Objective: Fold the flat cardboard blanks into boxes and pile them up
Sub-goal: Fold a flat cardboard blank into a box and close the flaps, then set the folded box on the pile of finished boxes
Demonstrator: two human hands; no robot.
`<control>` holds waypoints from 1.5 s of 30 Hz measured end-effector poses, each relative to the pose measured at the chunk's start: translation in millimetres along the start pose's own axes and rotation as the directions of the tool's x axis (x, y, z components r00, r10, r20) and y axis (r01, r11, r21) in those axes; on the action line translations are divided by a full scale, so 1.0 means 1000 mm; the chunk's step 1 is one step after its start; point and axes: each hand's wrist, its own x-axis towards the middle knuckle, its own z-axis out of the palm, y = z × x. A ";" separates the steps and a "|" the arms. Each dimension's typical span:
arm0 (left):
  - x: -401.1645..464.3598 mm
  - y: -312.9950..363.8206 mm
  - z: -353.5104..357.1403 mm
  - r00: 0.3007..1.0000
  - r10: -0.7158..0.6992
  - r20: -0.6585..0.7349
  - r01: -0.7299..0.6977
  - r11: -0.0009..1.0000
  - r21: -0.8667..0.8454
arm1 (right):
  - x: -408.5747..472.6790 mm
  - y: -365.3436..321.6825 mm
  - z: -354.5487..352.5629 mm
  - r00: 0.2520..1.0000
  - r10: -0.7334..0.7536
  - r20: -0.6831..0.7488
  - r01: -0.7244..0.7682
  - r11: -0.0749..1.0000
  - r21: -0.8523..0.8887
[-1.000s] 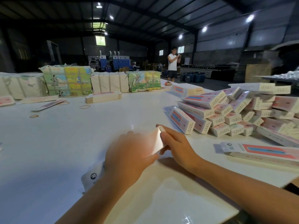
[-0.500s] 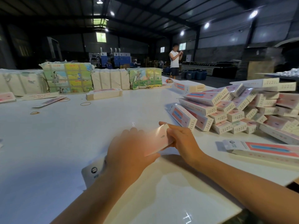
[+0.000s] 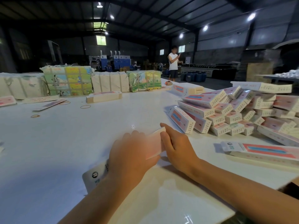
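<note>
The left hand (image 3: pixel 129 152) gripped the cardboard blank (image 3: pixel 153 145) low over the white table (image 3: pixel 64 143). At its 3 o'clock, the right hand (image 3: pixel 176 146) pinched the blank's far end. At 2 o'clock lay the pile of folded boxes (image 3: pixel 226 113).

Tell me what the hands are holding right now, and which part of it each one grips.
One cardboard blank, half folded. The left hand wraps its middle, covering most of it; the right hand pinches its far end with thumb and fingers.

warehouse-type packing hall: steel roof trusses (image 3: pixel 145 7), wrapped bundles (image 3: pixel 68 80), box pile (image 3: pixel 234 110).
</note>
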 end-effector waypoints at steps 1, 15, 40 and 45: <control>0.000 0.000 -0.001 1.000 -0.008 -0.001 0.008 1.000 -0.009 | 0.001 0.000 0.000 1.000 0.021 0.006 -0.021 1.000 0.019; 0.004 -0.005 -0.008 0.986 -0.168 0.018 0.169 0.985 -0.030 | 0.004 0.002 0.000 0.999 -0.050 0.018 0.053 0.973 -0.227; 0.001 -0.027 -0.013 0.972 0.115 -0.205 -0.136 0.987 -0.089 | 0.013 0.014 -0.017 0.935 -0.326 0.143 0.355 0.887 -0.295; -0.003 -0.007 -0.006 0.976 0.131 -0.174 -0.185 0.918 -0.349 | 0.072 0.033 -0.083 0.974 -0.048 -0.222 -0.019 0.956 -0.292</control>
